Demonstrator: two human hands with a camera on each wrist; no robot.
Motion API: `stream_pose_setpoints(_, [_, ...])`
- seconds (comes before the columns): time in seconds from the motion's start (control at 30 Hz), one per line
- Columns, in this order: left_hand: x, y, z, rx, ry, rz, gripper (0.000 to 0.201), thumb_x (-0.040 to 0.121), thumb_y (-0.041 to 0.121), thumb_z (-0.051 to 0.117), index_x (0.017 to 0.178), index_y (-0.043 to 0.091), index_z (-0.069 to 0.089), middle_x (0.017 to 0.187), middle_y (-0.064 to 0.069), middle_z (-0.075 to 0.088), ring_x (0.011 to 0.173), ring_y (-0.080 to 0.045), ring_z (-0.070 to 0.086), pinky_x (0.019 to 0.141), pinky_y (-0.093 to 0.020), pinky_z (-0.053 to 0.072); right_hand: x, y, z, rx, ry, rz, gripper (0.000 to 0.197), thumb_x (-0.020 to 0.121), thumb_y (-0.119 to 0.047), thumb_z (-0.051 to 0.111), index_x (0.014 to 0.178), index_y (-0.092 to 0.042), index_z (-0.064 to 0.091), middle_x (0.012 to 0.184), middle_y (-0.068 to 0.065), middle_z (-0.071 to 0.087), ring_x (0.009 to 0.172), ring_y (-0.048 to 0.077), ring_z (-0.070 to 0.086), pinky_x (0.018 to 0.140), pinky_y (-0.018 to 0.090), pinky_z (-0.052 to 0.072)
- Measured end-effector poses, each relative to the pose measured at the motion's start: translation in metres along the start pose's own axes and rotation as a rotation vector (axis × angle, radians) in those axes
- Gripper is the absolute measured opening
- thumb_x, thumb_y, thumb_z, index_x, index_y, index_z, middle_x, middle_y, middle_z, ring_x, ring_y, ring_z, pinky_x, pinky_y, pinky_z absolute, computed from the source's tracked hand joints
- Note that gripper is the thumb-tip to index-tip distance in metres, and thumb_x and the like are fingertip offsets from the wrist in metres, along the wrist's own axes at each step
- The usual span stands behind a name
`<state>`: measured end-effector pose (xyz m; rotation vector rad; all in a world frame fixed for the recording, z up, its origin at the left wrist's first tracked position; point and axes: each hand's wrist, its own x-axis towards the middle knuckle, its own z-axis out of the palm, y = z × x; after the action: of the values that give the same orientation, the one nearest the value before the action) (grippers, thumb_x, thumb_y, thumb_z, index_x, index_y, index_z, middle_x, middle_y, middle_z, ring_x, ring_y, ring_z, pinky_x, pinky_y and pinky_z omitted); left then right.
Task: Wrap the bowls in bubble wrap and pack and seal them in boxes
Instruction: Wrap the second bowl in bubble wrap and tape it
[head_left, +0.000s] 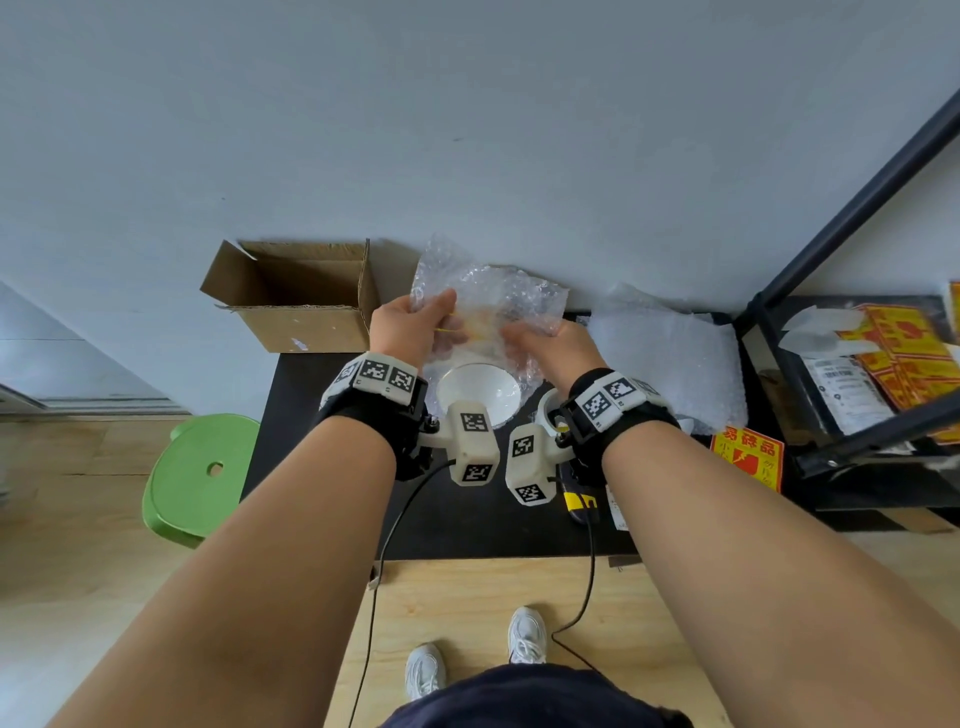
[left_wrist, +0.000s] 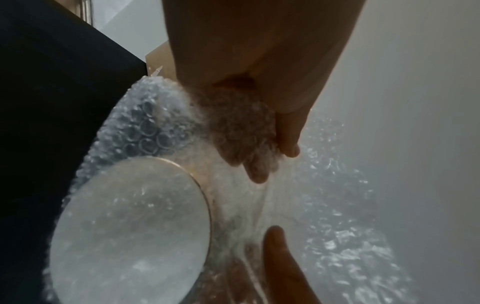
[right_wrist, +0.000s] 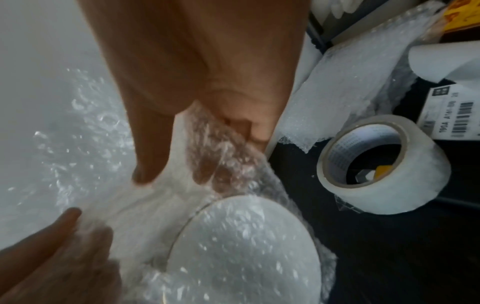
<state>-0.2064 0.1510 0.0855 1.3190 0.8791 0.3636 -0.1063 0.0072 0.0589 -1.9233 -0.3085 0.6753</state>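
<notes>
Plastic bubble wrap (head_left: 488, 301) gripped by both hands; bowl (head_left: 479, 393) below.

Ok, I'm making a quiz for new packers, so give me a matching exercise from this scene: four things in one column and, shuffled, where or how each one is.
Things:
1. white ceramic bowl
2. brown cardboard box
3. roll of clear packing tape
4. green plastic stool

States:
a. on the wooden floor, left of the table
b. lying on the black table, right of the bowl
c. flaps open, at the table's far left
d. partly covered by a bubble wrap sheet

Pairs: 1-d, 2-c, 3-b, 4-a
</notes>
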Motion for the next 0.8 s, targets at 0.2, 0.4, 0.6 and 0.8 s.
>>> stream_pose_setpoints(0.2, [-0.007,0.005,0.002,-0.028,-0.019,0.041,0.019,0.087,0.023,0.071,0.088,0.004,0.065,0.075,-0.007,0.071,0.055,-0.012,0.066,0.057,-0.024,0.052,0.002,-0.005,0.008,-0.311,-0.154,0.102,0.038,0.080,-0.026,0.077,0.111,-0.004,0.068,0.107,0.006,0.070,0.097,0.020,0.065,0.090,0.040,0.053])
stream_pose_setpoints(0.4, [-0.009,0.004,-0.021,0.274,-0.107,0.053,0.045,0.083,0.047,0.069,0.106,0.008,0.064,0.096,-0.001,0.072,0.078,-0.009,0.068,0.077,-0.026,0.056,-0.006,-0.007,0.006,-0.121,-0.078,0.075,0.023,0.080,-0.021,0.077,0.101,-0.014,0.073,0.102,0.002,0.071,0.086,0.010,0.064,0.064,0.018,0.043])
stream_pose_setpoints(0.6, [-0.011,-0.013,-0.042,0.601,-0.424,-0.113,0.065,0.072,0.057,0.075,0.120,0.015,0.063,0.120,-0.003,0.065,0.111,-0.016,0.060,0.099,-0.030,0.040,-0.010,-0.010,0.006,-0.024,-0.105,0.064,0.026,0.072,-0.022,0.083,0.095,-0.011,0.075,0.092,0.006,0.075,0.089,0.023,0.071,0.090,0.039,0.055])
stream_pose_setpoints(0.8, [-0.007,-0.024,-0.040,0.524,-0.223,-0.128,0.054,0.071,0.048,0.080,0.111,0.014,0.069,0.107,-0.003,0.070,0.096,-0.015,0.064,0.094,-0.035,0.050,-0.013,-0.005,0.006,0.121,-0.052,0.073,0.032,0.067,-0.026,0.083,0.097,-0.020,0.075,0.103,0.001,0.074,0.100,0.022,0.068,0.096,0.044,0.051])
